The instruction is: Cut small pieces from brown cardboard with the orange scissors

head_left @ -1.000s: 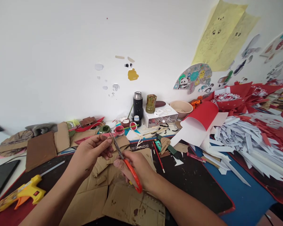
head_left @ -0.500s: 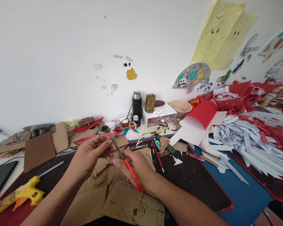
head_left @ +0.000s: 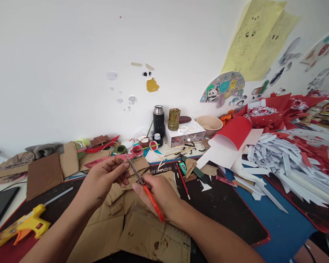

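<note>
The right hand (head_left: 160, 193) grips the orange-handled scissors (head_left: 146, 190), fingers closed through the handles, blades angled up-left. The left hand (head_left: 104, 179) pinches a small cardboard scrap (head_left: 120, 161) just beside the blade tips, above the flattened cardboard sheets (head_left: 131, 226).

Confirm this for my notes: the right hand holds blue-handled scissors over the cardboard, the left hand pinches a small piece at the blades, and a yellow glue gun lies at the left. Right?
Not quite. The head view shows the scissors in the right hand have orange-red handles, not blue. The rest stands: they are over the cardboard, the left hand pinches a small piece at the blades, and the yellow glue gun lies at the left.
</note>
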`<state>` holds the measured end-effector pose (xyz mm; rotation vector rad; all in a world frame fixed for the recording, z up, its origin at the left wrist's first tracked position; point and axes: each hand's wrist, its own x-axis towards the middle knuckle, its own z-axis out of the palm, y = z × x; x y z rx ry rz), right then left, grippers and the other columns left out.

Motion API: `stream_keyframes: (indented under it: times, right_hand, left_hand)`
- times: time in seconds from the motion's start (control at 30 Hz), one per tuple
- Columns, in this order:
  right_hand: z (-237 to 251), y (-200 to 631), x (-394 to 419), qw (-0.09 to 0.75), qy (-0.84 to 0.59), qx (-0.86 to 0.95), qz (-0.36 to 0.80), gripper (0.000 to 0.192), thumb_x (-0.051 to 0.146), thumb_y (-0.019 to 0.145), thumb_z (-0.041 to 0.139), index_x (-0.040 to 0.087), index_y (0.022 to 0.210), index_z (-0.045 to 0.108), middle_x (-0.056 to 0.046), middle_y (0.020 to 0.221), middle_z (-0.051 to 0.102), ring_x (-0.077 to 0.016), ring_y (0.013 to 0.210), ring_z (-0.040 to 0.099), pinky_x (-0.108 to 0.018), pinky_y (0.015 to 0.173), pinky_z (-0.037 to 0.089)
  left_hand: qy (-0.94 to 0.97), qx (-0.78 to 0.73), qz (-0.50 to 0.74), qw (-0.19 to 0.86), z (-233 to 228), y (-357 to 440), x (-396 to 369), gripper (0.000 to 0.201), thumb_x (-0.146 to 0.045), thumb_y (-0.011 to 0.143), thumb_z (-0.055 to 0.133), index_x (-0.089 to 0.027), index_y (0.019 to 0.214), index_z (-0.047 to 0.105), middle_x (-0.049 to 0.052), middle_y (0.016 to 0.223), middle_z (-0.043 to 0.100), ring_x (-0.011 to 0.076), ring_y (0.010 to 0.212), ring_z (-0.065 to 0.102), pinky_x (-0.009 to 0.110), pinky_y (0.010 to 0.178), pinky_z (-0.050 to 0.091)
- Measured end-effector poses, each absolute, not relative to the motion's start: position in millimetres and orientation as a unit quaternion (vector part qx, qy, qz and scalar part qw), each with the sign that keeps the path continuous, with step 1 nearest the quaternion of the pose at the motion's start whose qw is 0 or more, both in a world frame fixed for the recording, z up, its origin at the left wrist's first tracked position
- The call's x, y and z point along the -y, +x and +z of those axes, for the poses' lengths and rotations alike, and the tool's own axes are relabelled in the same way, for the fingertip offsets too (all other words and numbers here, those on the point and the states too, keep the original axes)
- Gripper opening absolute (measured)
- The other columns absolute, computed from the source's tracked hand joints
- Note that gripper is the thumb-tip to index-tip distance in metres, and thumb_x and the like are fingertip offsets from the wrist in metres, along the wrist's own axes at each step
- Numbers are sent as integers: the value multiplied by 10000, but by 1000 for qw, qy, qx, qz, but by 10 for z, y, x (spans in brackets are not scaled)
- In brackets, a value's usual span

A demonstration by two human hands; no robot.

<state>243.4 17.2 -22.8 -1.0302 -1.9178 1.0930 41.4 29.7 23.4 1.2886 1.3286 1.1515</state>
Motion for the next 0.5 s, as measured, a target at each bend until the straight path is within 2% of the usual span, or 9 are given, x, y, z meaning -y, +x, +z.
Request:
stream_keyframes:
  times: [0.3, 0.5]
  right_hand:
    - [-312, 2402, -177, 354, -404, 740, 404, 375, 366, 1013, 629, 228, 716, 448, 45, 632, 448, -136, 590, 383, -300, 591, 278]
    - [-286, 2401, -179, 365, -408, 737, 396, 373, 362, 1028, 600, 228, 719, 440, 43, 632, 450, -136, 592, 388, -299, 599, 287]
  left_hand:
    - [508, -532, 474, 485, 262, 422, -299, 502, -640, 643, 962, -200, 737, 741, 32, 634, 727, 177, 520, 666, 268, 478, 534]
    - [521, -544, 472, 458, 224, 397, -301, 497, -664, 708, 922, -200, 783, 760, 54, 675, 763, 206, 582, 713, 297, 545, 589]
